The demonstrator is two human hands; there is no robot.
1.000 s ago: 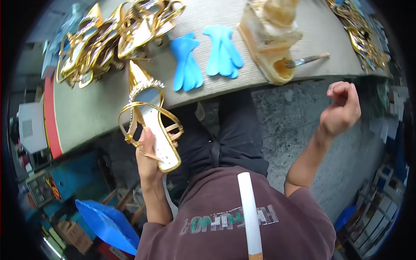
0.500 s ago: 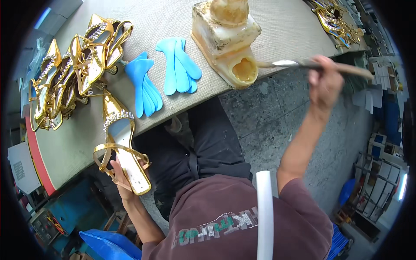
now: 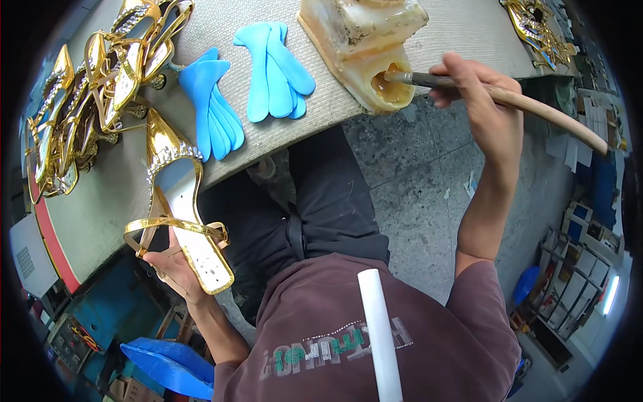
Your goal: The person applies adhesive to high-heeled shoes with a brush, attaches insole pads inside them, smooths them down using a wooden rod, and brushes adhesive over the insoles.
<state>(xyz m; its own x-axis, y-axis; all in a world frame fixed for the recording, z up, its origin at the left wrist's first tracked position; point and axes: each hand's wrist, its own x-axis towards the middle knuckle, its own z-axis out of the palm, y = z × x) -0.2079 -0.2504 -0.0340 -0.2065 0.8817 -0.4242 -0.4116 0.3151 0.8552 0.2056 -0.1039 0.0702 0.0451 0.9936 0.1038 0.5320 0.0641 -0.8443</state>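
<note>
- Work table [image 3: 100,221] fills the top of the frame: pale, ribbed covering, front edge curving across, red strip [image 3: 55,241] along its L end.
- L hand [image 3: 175,271], lower L of centre: fingers wrapped round the heel end of a gold sandal [image 3: 191,251], thumb by the straps; other fingertips mostly hidden behind the sole. Sandal's pale insole faces up, pointed toe w/ clear stones reaching up over the table edge; can't tell if it touches.
- R hand [image 3: 485,107], upper R: fingers & thumb pinched round a long wooden brush [image 3: 549,114], its tip down in the round mouth of a stained, cream-coloured pot [image 3: 362,33] at top centre, nr the table edge.
- Btwn sandal & pot: two fanned stacks of blue shoe-shaped pieces, L stack [image 3: 221,130] & R stack [image 3: 274,77], just beside each other.
- Upper L: pile of gold shoes [image 3: 124,87], crowded tog. More gold straps & shoes [image 3: 536,33], upper R corner.
- Room: grey, scuffed floor [image 3: 422,181] centre R; metal rack [image 3: 569,288] & lit tube [image 3: 610,295] lower R; blue plastic thing [image 3: 167,365] lower L.
- White stick [image 3: 380,335] juts up at bottom centre, v. close to the camera, over the maroon shirt [image 3: 308,321].
</note>
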